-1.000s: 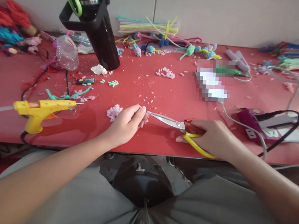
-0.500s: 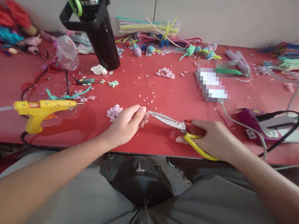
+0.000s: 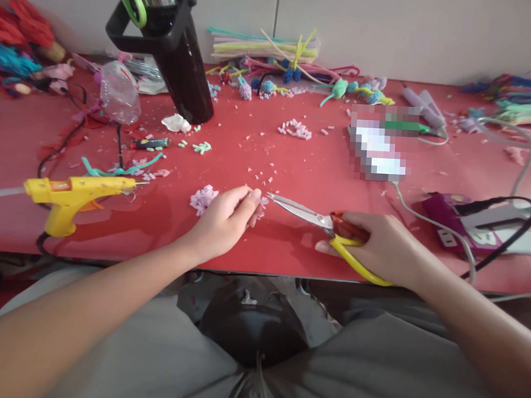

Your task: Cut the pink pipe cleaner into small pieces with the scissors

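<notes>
My right hand (image 3: 381, 243) is closed round the handles of a pair of scissors (image 3: 307, 213) with one red and one yellow grip. The blades point left and lie nearly together, their tip a little short of my left fingertips. My left hand (image 3: 235, 215) is pinched, thumb against the fingers; what it holds, if anything, is too small to make out. Beside and partly behind that hand lies a pile of short lilac pieces (image 3: 202, 199), and a few more lilac bits show past its fingertips.
A yellow glue gun (image 3: 69, 200) lies at the left, a black bottle (image 3: 178, 70) stands behind. Cut pieces (image 3: 296, 129) and pipe cleaners (image 3: 255, 47) are farther back. At the right are a pixelated device (image 3: 377, 148), cables and a purple box (image 3: 451, 223).
The scissors and my right hand have shifted slightly right, so the tip is farther from my left fingers. My left hand has stayed nearly still.
</notes>
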A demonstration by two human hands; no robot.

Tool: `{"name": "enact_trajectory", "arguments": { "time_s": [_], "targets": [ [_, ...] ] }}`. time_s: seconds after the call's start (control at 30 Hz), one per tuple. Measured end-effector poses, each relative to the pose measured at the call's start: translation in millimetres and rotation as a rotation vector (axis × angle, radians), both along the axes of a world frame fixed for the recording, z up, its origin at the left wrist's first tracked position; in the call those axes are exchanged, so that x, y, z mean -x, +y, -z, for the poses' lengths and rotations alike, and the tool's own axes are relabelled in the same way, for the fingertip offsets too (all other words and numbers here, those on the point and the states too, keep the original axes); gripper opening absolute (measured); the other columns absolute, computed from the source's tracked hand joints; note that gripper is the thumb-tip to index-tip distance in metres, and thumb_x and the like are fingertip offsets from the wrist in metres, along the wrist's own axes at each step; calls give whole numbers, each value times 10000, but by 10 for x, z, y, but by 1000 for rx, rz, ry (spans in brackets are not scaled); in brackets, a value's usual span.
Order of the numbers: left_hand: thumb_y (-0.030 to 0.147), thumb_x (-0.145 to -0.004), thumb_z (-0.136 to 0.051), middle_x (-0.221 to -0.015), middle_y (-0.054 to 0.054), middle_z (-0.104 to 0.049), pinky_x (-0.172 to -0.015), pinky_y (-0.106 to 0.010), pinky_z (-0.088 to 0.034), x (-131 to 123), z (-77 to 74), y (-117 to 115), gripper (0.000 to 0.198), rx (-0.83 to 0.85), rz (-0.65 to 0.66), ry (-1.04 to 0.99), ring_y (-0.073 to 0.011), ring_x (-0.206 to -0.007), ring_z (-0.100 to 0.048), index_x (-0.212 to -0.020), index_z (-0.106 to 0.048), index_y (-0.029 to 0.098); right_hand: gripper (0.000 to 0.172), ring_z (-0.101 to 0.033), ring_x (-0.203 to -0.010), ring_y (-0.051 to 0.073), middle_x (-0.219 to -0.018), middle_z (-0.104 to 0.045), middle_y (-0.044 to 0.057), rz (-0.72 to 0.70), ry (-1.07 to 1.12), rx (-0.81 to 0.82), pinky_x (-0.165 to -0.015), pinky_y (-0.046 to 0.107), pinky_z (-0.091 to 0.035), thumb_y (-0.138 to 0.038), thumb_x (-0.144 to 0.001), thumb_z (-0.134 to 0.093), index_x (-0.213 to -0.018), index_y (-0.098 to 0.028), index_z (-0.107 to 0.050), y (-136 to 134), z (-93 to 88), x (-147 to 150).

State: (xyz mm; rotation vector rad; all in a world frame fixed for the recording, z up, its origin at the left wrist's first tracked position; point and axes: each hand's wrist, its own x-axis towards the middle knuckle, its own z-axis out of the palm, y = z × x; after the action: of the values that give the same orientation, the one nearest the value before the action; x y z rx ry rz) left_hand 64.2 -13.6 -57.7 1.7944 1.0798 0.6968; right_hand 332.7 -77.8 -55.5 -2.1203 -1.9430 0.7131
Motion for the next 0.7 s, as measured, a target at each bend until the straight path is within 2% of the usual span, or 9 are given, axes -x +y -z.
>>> {"name": "enact_trajectory", "arguments": {
  "time_s": [0.23,0.5,0.7],
  "targets": [
    [426,-1046,-372,-628,22,-502,-532,-238,-389,6,-8,-4,424,15,-2,5,-77,-526,-469,-718,-487,182,635,-274,-595,139,-599,-325,-41,19,-50,37,-510,280,-269,-757,-624,-695,-617,-233,-336,22,-28,23],
    [412,-1047,-369,-626,14,-515,-529,-240,-394,3,-8,-4,418,3,6,-5,-82,-525,-474,-721,-494,182,658,-247,-574,141,-579,-289,-34,7,-58,-4,-480,293,-252,-775,-624,-687,-587,-232,-316,30,-7,16],
    [417,-1045,-376,-644,15,-524,-530,-239,-398,2,6,-2,413,14,0,-13,-77,-528,-478,-727,-495,182,654,-231,-586,135,-591,-254,-41,48,-50,26,-486,283,-243,-765,-620,-695,-592,-231,-317,39,-23,27]
  ]
}}
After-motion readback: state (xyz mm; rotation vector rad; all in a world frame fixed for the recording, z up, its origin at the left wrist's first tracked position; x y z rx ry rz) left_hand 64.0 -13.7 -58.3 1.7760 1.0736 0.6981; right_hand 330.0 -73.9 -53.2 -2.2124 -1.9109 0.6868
